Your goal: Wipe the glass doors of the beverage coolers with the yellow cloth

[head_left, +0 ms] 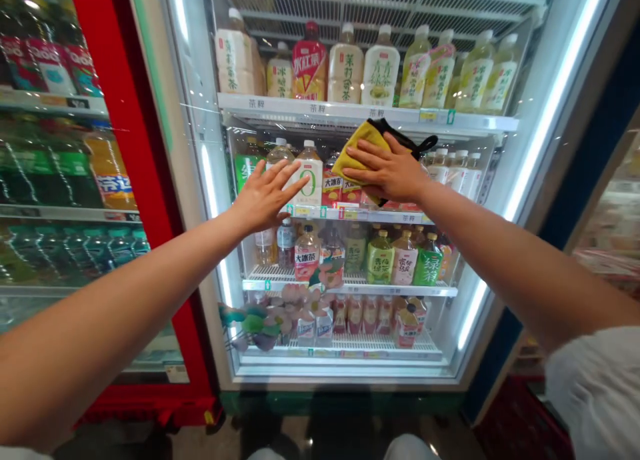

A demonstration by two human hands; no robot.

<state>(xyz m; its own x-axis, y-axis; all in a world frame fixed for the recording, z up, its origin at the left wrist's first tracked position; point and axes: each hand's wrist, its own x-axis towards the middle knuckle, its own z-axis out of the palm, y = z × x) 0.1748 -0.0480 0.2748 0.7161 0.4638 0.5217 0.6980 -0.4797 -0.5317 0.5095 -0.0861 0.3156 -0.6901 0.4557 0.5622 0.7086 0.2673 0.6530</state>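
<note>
A folded yellow cleaning cloth (361, 155) with a black back and a black hanging loop lies under my right hand (387, 169). My right palm and fingers hold it flat against the glass door of a lit drinks fridge, in front of the second shelf. To its left, my left hand (267, 192) is open with spread fingers and holds nothing. It is at the glass, in front of a large bottle with a green ring on its label (309, 180); whether the fingertips touch cannot be made out. Both arms reach forward.
Bottled teas (345, 67) stand on the upper shelf (360, 108), with more bottles and cartons below. A flower decal (280, 313) marks the glass low on the left. A red-framed fridge (195, 353) stands at left. A dark blue panel (555, 200) borders the right side.
</note>
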